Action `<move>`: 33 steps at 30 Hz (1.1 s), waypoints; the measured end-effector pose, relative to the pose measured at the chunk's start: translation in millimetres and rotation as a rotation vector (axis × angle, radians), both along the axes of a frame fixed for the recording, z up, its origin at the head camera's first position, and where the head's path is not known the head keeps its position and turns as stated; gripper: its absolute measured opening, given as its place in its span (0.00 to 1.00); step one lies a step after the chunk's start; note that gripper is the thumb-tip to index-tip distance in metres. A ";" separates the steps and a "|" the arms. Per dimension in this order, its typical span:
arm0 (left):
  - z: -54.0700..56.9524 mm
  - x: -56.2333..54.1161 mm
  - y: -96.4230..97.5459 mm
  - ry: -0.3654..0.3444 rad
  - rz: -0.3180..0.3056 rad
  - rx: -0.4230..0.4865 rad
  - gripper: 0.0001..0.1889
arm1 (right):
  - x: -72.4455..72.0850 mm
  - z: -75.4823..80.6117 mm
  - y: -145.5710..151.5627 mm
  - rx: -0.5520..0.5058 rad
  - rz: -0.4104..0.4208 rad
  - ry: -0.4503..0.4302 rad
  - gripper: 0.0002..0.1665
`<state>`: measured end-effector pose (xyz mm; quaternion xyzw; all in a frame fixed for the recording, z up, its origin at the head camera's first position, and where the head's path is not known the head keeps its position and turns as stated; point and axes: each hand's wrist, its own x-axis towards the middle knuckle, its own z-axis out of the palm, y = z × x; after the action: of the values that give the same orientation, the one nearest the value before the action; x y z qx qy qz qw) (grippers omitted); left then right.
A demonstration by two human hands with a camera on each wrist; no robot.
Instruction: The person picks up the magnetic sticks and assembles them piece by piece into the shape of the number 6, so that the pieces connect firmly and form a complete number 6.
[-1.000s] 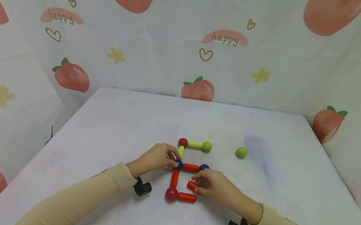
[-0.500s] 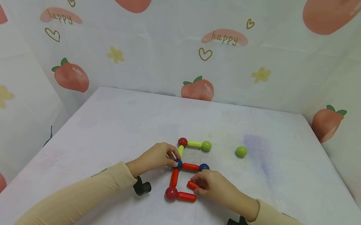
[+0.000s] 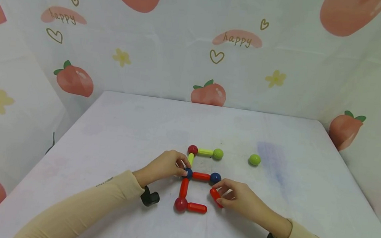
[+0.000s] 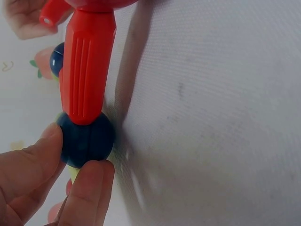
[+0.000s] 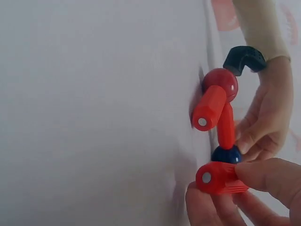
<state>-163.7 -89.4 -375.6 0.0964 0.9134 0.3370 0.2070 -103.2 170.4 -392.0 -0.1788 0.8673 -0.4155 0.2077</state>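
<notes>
My left hand (image 3: 171,164) pinches the dark blue ball (image 4: 87,140) where a yellow-green rod (image 3: 191,159) and red rods meet. From that ball one red rod (image 3: 201,176) runs right to a second blue ball (image 3: 215,178). Another red rod (image 4: 89,66) runs toward me to a red ball (image 3: 180,205), which carries a further red rod (image 3: 197,208) pointing right. Between thumb and fingers, my right hand (image 3: 239,197) holds a loose red magnetic rod (image 5: 221,178), tilted, just right of the assembly. Its silver end faces the right wrist camera.
At the back of the assembly, a red ball (image 3: 192,150) joins a yellow-green rod (image 3: 205,152) ending in a green ball (image 3: 218,154). A loose green ball (image 3: 254,160) lies to the right on the white tabletop (image 3: 142,122). A patterned cloth (image 3: 169,48) hangs behind.
My right hand has moved right with the red rod, away from the assembly, and the rod has turned steeper. The second blue ball is now fully uncovered. My left hand stays put.
</notes>
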 end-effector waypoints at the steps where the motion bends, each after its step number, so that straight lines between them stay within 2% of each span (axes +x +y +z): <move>1: 0.1 0.0 0.0 0.000 0.002 -0.004 0.10 | 0.0 -0.8 1.8 -0.020 -0.011 -0.032 0.18; 5: 0.1 0.4 0.5 -0.005 0.009 -0.018 0.10 | -1.2 -1.4 5.2 -0.059 -0.061 -0.149 0.17; 13: -0.2 0.5 1.0 -0.008 0.009 -0.018 0.11 | -8.3 -3.1 8.7 -0.082 -0.116 -0.278 0.16; 24: -0.4 -0.8 0.5 -0.005 0.005 -0.011 0.10 | -19.2 -4.3 7.7 -0.138 -0.163 -0.405 0.18; 33: -2.2 -2.1 0.0 0.001 0.001 -0.017 0.10 | -19.1 -5.1 3.7 -0.188 -0.203 -0.460 0.17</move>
<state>-165.8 -89.4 -377.8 0.0942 0.9163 0.3296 0.2070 -122.3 174.1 -397.1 -0.0104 0.7686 -0.5424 0.3389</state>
